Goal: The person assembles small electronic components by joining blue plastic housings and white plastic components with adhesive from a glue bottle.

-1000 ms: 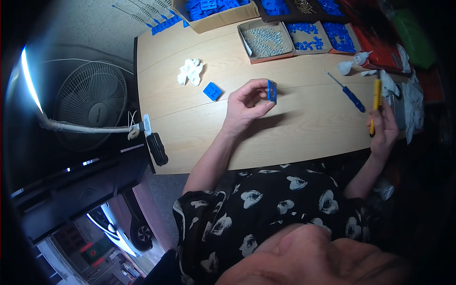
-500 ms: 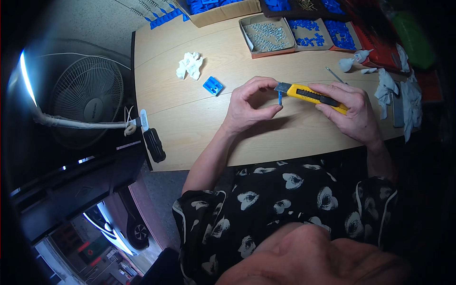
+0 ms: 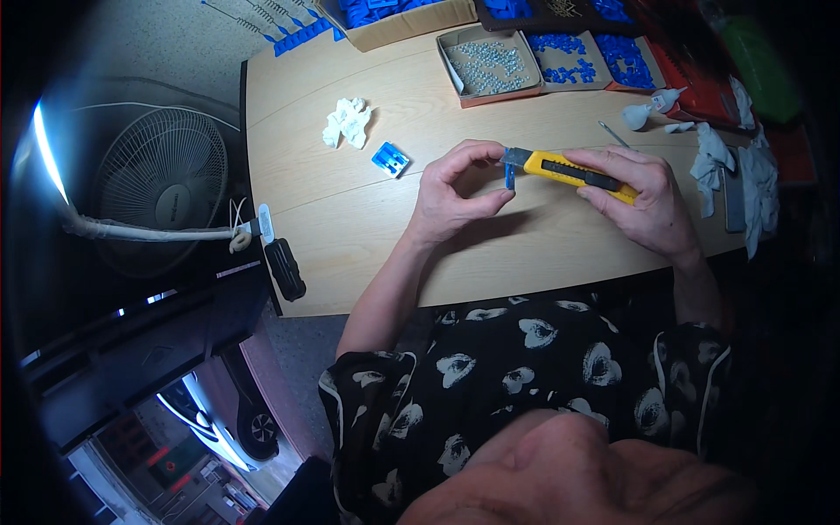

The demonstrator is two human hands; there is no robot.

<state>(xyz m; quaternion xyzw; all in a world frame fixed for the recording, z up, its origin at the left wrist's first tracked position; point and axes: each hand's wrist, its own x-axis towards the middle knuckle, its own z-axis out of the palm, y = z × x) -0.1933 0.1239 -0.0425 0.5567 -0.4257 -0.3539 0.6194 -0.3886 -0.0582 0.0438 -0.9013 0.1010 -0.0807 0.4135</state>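
Between the thumb and forefinger of my left hand (image 3: 457, 191) a small blue plastic piece (image 3: 510, 175) is held upright by its two ends. My right hand (image 3: 643, 197) grips a yellow utility knife (image 3: 573, 171) with a black slider, its blade pointing left. The blade meets the upper end of the blue piece, close to my left forefinger. To the left of my left hand, a blue block-shaped part (image 3: 390, 161) with shiny bits lies on the wooden table (image 3: 350, 245). Farther back sits a crumpled white tissue (image 3: 349, 122).
Cardboard trays of silvery balls (image 3: 488, 68) and small blue parts (image 3: 560, 59) line the back right. A screwdriver (image 3: 613, 134), a white squeeze bottle (image 3: 637, 116) and rags (image 3: 759, 192) lie at the right. Left of the table stand a fan (image 3: 171, 179) and a lamp (image 3: 149, 224).
The knife and the blue piece have shifted slightly left and turned a little, so more of the piece's side shows. Both hands keep their grips.
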